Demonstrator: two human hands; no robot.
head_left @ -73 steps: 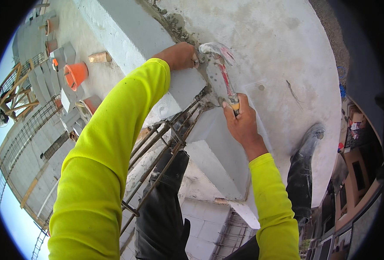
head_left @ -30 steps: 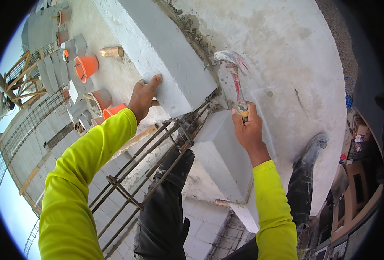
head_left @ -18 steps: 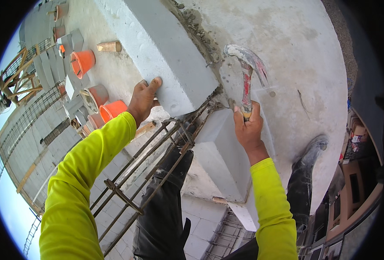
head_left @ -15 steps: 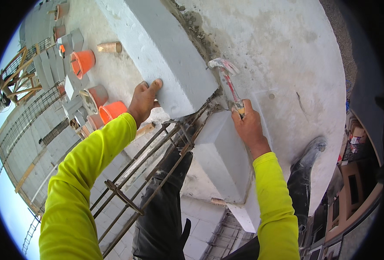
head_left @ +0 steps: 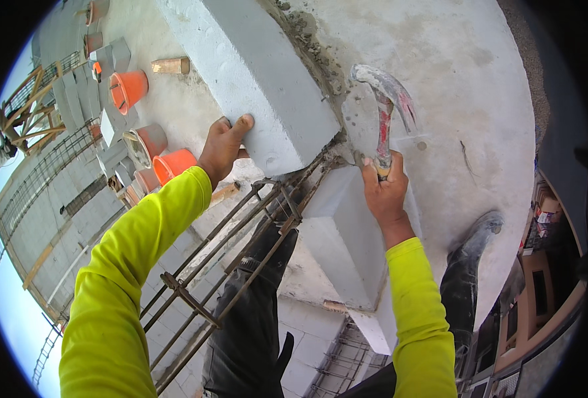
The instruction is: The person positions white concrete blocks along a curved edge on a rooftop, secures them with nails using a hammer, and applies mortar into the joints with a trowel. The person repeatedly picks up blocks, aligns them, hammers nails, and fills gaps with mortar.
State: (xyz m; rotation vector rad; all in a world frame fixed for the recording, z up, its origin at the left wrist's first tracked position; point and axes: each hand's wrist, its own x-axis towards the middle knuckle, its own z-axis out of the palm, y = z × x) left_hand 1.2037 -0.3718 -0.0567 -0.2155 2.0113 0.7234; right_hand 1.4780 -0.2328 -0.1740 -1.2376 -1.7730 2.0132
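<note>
Concrete, pale grey and grainy, forms the long rectangular block (head_left: 254, 86), whose near end is pressed by the left hand (head_left: 222, 147) with fingers laid flat and close together. A claw hammer with a dusty steel head and red shaft (head_left: 383, 109) is clenched in the right hand (head_left: 385, 194), fingers wrapped tight round the grip. Compared with half a second earlier, the hammer has been lifted above the crumbly mortar joint (head_left: 307, 40). Rusty ribbed rebar (head_left: 241, 259) crosses below, beside orange plastic cones (head_left: 173, 164).
</note>
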